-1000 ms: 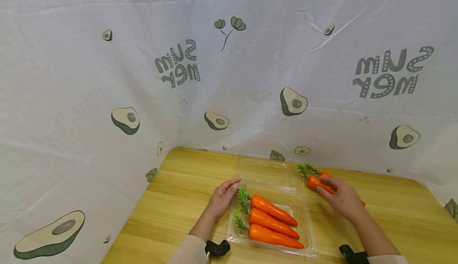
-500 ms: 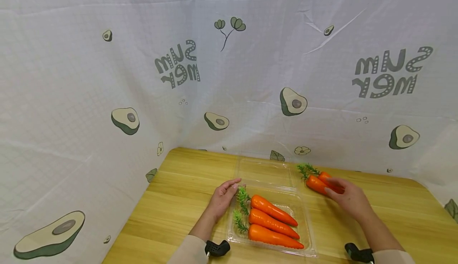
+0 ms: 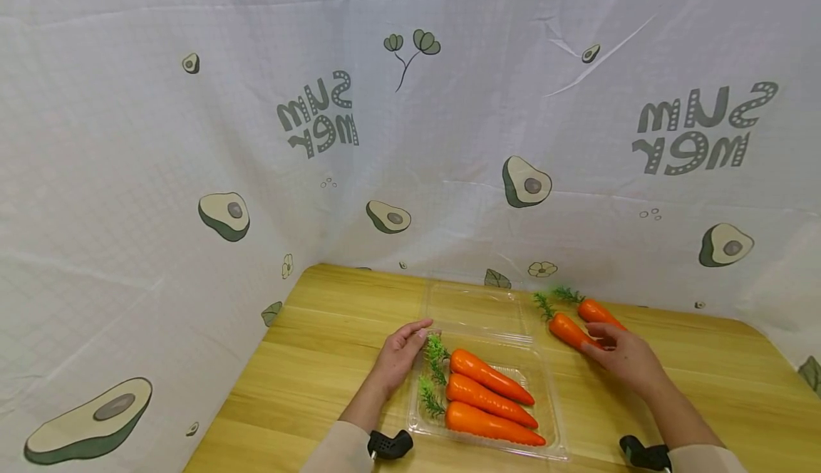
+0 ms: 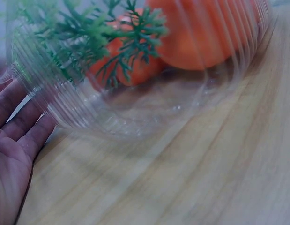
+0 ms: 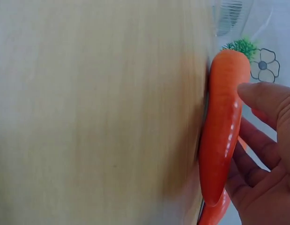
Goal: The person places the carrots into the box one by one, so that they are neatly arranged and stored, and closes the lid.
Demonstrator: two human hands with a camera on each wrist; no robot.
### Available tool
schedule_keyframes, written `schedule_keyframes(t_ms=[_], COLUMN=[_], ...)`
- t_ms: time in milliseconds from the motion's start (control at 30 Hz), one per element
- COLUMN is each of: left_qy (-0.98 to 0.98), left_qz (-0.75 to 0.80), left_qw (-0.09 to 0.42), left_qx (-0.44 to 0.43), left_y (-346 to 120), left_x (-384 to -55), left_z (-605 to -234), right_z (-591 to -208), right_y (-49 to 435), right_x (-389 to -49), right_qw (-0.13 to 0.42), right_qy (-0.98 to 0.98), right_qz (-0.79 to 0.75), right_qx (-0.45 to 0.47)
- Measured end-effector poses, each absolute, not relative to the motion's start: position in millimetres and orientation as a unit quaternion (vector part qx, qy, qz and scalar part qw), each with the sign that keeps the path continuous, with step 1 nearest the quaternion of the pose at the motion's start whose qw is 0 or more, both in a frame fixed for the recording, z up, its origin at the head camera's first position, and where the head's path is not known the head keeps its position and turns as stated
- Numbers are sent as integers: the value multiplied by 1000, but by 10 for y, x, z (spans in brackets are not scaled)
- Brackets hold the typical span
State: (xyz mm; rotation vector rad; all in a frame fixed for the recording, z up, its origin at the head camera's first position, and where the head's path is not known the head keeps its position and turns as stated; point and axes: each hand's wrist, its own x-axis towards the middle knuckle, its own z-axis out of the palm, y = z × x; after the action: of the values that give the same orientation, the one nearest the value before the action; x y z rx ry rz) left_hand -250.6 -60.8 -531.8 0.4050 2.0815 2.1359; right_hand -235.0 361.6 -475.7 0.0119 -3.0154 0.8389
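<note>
In the head view my left hand (image 3: 394, 357) rests against the left corner of a clear plastic clamshell box (image 3: 551, 416). Its fingers lie fairly straight along the ribbed wall, as the left wrist view shows. Three carrots (image 3: 490, 377) with green tops lie side by side in the box. To the right, my right hand (image 3: 631, 362) holds the nearer of two loose carrots (image 3: 566, 329), thumb on one side and fingers on the other. That carrot (image 5: 224, 112) still lies on or very close to the table. The second loose carrot (image 3: 596, 312) lies just behind, partly hidden by the fingers.
The box's lid (image 3: 474, 305) lies folded back behind it. A wooden table (image 3: 308, 359) carries everything. A white curtain printed with avocados (image 3: 436, 138) hangs along the back and left edges.
My right hand has moved slightly right along the nearer loose carrot, and its fingers have come between the two. The farther carrot has shifted back and right, apart from it. My left hand stays put.
</note>
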Motion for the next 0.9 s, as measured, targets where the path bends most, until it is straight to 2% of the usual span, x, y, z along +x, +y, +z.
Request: schedule_keyframes(t_ms=[900], left_qy=[693], left_qz=[706], left_qw=[67], left_qx=[133], left_y=[-611], left_x=[-2495], left_z=[-5325], right_z=[-4721], right_y=[3555], right_x=[-2277], right_qw=[-7], right_qy=[-968], right_qz=[251], right_qx=[-5])
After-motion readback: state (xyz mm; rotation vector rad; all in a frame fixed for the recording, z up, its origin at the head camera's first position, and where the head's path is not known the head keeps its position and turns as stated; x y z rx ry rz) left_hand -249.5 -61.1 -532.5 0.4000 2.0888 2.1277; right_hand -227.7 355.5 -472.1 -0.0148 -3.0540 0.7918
